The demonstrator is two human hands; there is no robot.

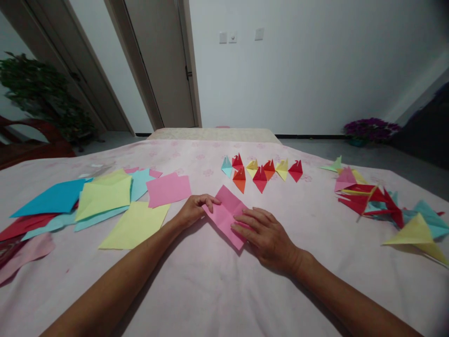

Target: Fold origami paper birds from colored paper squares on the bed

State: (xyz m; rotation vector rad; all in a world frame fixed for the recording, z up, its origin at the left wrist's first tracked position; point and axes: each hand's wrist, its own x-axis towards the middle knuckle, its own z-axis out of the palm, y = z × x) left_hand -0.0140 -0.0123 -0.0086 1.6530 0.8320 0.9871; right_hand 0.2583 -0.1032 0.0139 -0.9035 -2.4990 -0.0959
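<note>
A creased pink paper (226, 210) lies at the middle of the cloth-covered table, turned with a corner toward the back. My left hand (198, 208) pinches its left corner between thumb and fingers. On its right part rest the fingers of my right hand (268, 236), spread a little and lying flat; the thumb is hidden. Behind the paper stand several small folded paper birds, among them a crimson one (260, 179), an orange one (239, 179) and a light blue one (227, 166).
Flat sheets lie at the left: yellow (135, 227), pink (169, 189) and blue (52, 197). Folded pieces are piled at the right, with a red one (358, 199) and a yellow one (417, 234). The pink tablecloth (196, 295) has soft wrinkles.
</note>
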